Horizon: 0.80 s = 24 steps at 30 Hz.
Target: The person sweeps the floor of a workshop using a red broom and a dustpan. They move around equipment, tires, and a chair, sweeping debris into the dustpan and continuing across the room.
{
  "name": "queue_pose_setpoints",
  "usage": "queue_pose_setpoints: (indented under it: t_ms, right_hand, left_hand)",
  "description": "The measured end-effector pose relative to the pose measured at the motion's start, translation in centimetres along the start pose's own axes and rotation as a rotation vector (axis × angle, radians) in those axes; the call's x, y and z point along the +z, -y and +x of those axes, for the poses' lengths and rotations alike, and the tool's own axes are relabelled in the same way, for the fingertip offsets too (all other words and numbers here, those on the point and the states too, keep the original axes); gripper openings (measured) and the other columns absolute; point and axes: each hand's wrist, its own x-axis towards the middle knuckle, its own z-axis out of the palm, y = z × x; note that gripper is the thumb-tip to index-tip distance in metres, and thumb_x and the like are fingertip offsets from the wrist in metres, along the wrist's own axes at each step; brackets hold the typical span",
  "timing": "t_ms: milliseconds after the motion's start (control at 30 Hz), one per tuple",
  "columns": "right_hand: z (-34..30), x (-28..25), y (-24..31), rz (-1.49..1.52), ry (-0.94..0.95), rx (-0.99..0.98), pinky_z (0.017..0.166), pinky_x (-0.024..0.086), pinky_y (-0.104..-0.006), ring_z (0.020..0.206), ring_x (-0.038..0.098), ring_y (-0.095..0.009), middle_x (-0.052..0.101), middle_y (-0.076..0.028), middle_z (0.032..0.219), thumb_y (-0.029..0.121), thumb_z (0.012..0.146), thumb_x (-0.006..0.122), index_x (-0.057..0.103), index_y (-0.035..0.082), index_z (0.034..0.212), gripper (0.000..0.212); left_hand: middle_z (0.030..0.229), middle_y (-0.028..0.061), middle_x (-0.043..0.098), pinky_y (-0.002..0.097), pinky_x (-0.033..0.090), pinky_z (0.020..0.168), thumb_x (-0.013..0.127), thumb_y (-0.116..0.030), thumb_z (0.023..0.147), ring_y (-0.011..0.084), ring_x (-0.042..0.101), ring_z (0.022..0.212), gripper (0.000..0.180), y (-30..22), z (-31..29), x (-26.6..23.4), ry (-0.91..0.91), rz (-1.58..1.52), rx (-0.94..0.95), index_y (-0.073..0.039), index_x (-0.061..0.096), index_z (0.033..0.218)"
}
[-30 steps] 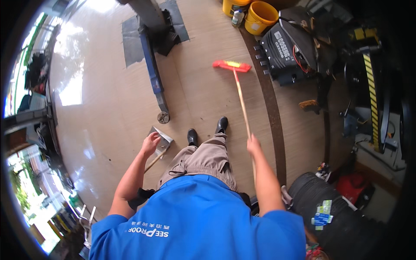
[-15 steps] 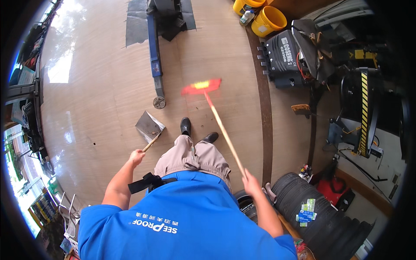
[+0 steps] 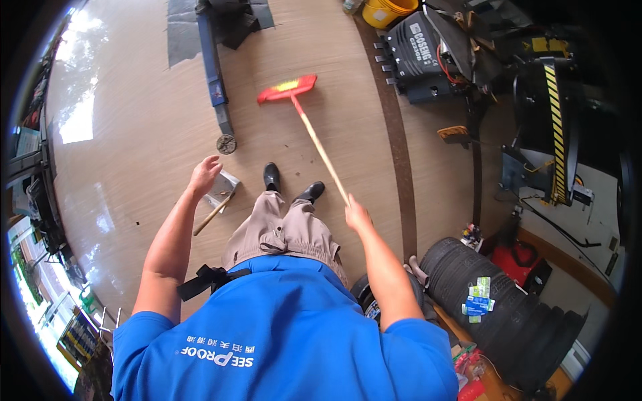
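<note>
My right hand [image 3: 358, 215] is wrapped round the end of the long wooden handle of a broom [image 3: 322, 148]. The broom's red and yellow head rests on the floor ahead of my feet. Over to the left, my left hand [image 3: 206, 175] reaches forward, empty, with its fingers extended. Partly hidden beneath it lies a grey metal dustpan [image 3: 226, 186], its short wooden handle pointing back toward me. Small dark bits of debris are scattered on the floor between the broom head and my shoes.
A blue lift arm [image 3: 212, 70] with a round pad reaches toward me, ahead of the dustpan. On the right stand a black tyre-changing machine [image 3: 420, 59], a yellow bucket [image 3: 388, 12] and a row of tyres [image 3: 498, 304]. A dark strip [image 3: 396, 150] crosses the tan floor [image 3: 154, 120].
My left hand has let go of the dustpan handle and moved forward above the pan. The broom and my right hand have moved forward and left.
</note>
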Motion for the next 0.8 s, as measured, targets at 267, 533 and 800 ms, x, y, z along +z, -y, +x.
queue_pose_setpoints:
  t_ms: [267,533,800]
  right_hand:
    - [-21.6,-1.2,-9.9,0.126,0.13,0.165,0.082,0.047,-0.0446,0.097,0.058,-0.039,0.06,-0.026,0.102,0.025,0.087,0.053,0.042,0.013,0.134,0.05]
    - [-11.6,0.2,-12.6,0.527,-0.059,0.218,0.082,0.047,-0.037,0.099,0.061,-0.033,0.06,-0.023,0.108,0.024,0.088,0.055,0.043,0.012,0.134,0.049]
    - [5.8,-6.4,-6.2,0.655,-0.102,0.439,0.065,0.053,-0.0406,0.081,0.064,-0.031,0.062,-0.017,0.102,0.022,0.089,0.05,0.043,0.016,0.13,0.042]
  left_hand:
    - [0.09,0.0187,0.066,0.0378,0.052,0.069,0.061,-0.028,0.081,0.029,0.065,0.079,0.039,15.1,-4.9,2.3,0.174,0.342,-0.313,-0.003,0.06,0.11]
    - [0.087,0.0122,0.066,0.0321,0.045,0.044,0.061,-0.024,0.081,0.0176,0.058,0.058,0.042,14.1,-4.7,1.0,0.214,0.408,-0.317,-0.003,0.057,0.117]
    - [0.103,0.0192,0.065,0.0346,0.05,0.076,0.06,-0.023,0.087,0.0263,0.063,0.095,0.036,-6.0,2.8,1.5,0.128,0.339,0.128,-0.003,0.055,0.117]
